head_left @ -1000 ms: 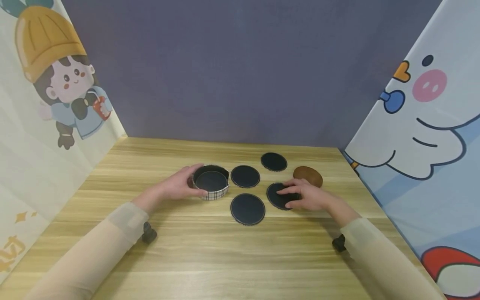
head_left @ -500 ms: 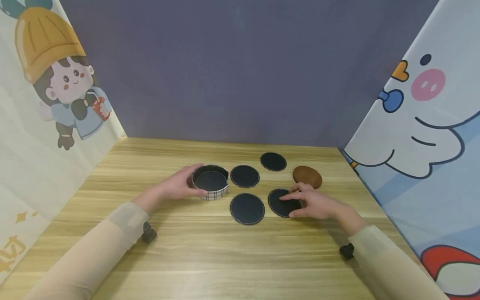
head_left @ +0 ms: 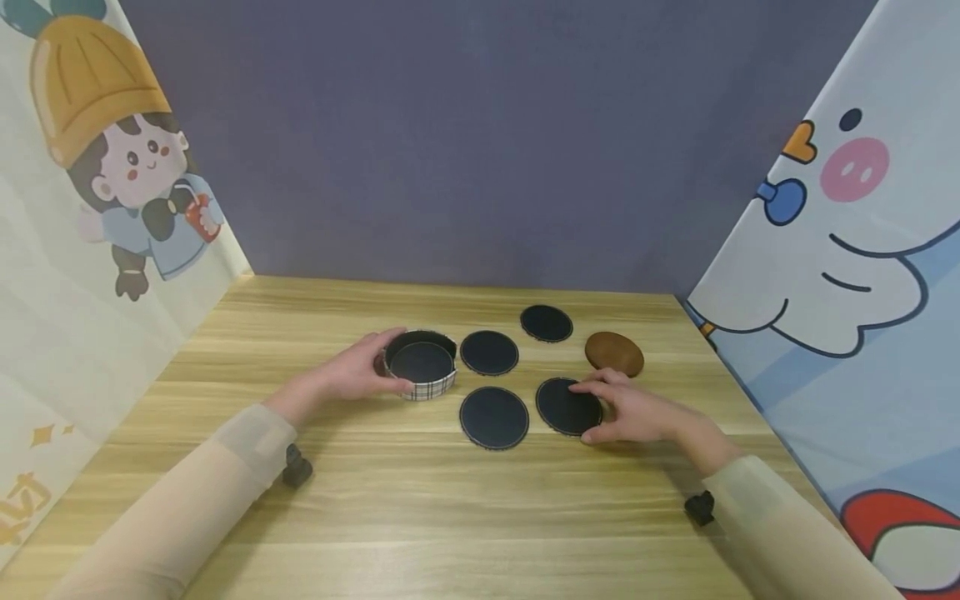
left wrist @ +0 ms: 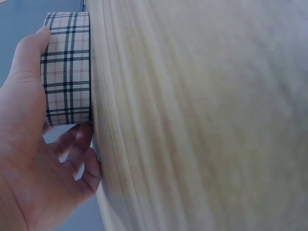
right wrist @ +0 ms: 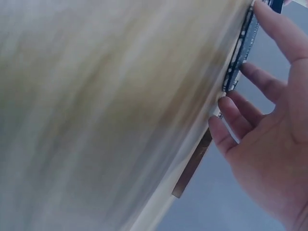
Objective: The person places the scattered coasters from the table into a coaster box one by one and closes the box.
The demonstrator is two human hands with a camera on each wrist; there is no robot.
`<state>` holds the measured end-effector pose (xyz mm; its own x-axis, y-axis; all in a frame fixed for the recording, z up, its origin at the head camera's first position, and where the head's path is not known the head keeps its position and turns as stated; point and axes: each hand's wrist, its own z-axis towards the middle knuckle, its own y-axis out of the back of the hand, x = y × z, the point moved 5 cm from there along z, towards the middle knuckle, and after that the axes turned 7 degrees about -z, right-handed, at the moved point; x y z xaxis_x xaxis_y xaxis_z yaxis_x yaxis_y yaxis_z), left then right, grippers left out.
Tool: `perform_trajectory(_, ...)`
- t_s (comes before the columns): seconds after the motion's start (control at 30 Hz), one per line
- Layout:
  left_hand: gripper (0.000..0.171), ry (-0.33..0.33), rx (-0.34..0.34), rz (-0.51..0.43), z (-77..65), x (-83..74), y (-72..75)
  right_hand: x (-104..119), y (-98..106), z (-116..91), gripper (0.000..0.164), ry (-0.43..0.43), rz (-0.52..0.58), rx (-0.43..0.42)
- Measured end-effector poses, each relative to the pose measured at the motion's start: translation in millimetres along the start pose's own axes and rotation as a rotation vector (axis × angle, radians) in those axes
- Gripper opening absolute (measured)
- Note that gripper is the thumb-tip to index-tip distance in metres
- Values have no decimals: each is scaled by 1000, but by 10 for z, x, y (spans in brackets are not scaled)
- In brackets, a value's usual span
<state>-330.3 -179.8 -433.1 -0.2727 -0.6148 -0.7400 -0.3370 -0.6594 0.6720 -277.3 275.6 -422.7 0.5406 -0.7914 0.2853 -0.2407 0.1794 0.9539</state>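
My left hand (head_left: 352, 371) grips a low round coaster holder (head_left: 433, 390) from its left side, thumb at the near wall. Its wall is plaid on the outside, as the left wrist view shows, and the inside is black. A gap opens in the holder's wall on the right. My right hand (head_left: 637, 412) touches the right edge of a flat black round coaster (head_left: 558, 408) on the table, thumb and forefinger spread along the rim. In the right wrist view this coaster (right wrist: 243, 43) appears edge-on, the fingers loosely extended beside it.
Three more black coasters lie flat: one near the holder (head_left: 490, 353), one in front (head_left: 495, 418) and one at the back (head_left: 547, 323). A brown round coaster (head_left: 615, 353) lies behind my right hand. The wooden table (head_left: 480, 517) meets a dark back wall (head_left: 465, 150).
My right hand has slid its black coaster slightly towards me, away from the brown one. The forefinger has drawn back from the coaster's middle to its edge. The left hand stays put.
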Motion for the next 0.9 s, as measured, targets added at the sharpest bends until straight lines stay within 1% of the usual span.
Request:
perform_trajectory(0.2,116,-2,4,-10,-8,-13,4,-23,-21,54,100,-19,-23,-9)
perform_trajectory(0.33,116,-7,3,-14,-12,-2,2,-12,-26,123,107,-23,-39,-7)
perform_trajectory(0.6,116,-4,4,-8,-7,4,0,0,-27,240,112,-58,-29,33)
perform_trajectory(0.9,116,1,-1,7,-6,-11,1,-17,-42,265,111,-62,-24,23)
